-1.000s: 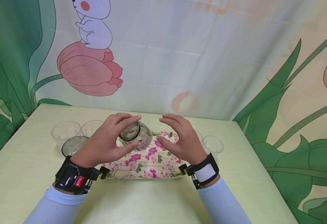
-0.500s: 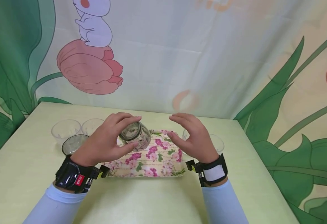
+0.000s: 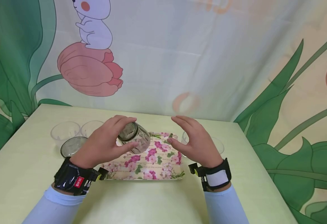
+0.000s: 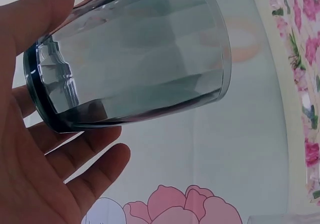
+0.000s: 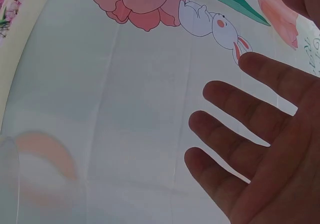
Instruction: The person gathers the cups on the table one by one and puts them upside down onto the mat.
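My left hand (image 3: 105, 141) holds a smoky-grey drinking glass (image 3: 141, 141) above the floral tray (image 3: 152, 168). Thumb and fingers grip it around its thicker, darker end. In the left wrist view the glass (image 4: 145, 53) lies tilted on its side in the hand, and I see nothing inside it. To the right of the tray my right hand (image 3: 198, 141) hovers with spread, loosely bent fingers and nothing in its grasp. The right wrist view shows that hand's fingers (image 5: 245, 98) apart from any object.
Left of the tray stand another grey glass (image 3: 72, 146) and two clear glasses, one at the far left (image 3: 65, 132). Behind my right hand are clear glasses, partly hidden, one rim (image 3: 219, 145) showing. A printed curtain (image 3: 157, 62) hangs at the table's back edge.
My right hand has moved to the right, away from the grey glass. The left hand keeps holding the glass almost in place, with its tilt slightly altered.
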`<state>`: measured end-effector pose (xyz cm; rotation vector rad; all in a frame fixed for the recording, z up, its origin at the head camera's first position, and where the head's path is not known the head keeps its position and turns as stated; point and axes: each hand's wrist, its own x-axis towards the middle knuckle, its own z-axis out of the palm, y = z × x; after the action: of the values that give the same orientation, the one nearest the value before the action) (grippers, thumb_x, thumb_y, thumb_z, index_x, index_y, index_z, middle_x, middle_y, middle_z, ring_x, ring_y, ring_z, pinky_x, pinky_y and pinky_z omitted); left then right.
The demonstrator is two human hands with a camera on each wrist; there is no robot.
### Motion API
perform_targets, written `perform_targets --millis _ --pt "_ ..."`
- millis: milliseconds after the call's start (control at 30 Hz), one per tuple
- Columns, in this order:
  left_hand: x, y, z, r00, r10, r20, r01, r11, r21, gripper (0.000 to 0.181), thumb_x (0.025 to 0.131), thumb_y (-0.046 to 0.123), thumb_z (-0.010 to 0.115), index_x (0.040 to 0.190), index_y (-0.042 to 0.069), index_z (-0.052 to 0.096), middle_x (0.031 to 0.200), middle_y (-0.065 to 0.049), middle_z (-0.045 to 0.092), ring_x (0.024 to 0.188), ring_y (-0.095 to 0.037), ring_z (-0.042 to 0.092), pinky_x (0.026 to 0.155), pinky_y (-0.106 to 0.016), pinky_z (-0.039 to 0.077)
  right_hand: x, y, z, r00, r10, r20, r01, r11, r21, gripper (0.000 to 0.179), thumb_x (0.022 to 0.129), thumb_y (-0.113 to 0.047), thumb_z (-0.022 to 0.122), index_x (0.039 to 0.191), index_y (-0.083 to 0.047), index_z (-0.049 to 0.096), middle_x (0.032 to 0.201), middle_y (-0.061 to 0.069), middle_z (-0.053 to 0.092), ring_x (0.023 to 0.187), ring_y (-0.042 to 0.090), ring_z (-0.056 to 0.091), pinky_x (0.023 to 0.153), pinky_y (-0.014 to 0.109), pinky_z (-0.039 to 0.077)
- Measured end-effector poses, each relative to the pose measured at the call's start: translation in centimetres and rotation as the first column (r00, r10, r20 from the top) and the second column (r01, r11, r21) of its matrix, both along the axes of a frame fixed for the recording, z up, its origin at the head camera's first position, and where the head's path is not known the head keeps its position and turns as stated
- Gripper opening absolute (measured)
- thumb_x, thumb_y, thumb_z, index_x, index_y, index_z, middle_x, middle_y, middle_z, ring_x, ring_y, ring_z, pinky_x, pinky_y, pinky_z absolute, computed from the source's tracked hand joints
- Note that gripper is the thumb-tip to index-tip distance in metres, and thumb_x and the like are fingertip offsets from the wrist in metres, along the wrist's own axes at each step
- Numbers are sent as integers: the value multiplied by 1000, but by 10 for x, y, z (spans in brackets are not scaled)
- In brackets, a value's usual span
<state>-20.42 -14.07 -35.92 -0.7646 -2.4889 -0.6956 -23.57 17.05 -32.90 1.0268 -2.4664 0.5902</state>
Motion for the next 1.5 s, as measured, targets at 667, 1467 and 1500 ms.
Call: perform_targets --millis 667,1467,1500 --pt "-22 -6 10 991 78 109 -64 991 -122 70 86 41 77 142 10 50 131 -12 57 115 -28 58 92 -48 56 -3 -4 -7 1000 8 20 -9 1000 29 66 91 -45 70 147 -18 51 146 7 52 137 24 47 111 45 44" --pt "-62 -8 5 929 165 331 -54 946 -321 70 90 37 74 145 5 44 128 -20 54 86 -23 62 83 -43 57 -4 -6 -10 997 -3 82 0 999 43 63 92 -47 68 146 -17 52 150 5 49 141 24 43 114 46 41" --pt "-63 -9 4 929 167 331 -54 944 -326 70 90 37 74 144 4 44 128 -20 54 87 -24 62 83 -43 57 -4 -5 -10 996 -4 84 0 999 44 63 93 -47 68 146 -17 52 150 4 49 141 23 43 113 46 41"
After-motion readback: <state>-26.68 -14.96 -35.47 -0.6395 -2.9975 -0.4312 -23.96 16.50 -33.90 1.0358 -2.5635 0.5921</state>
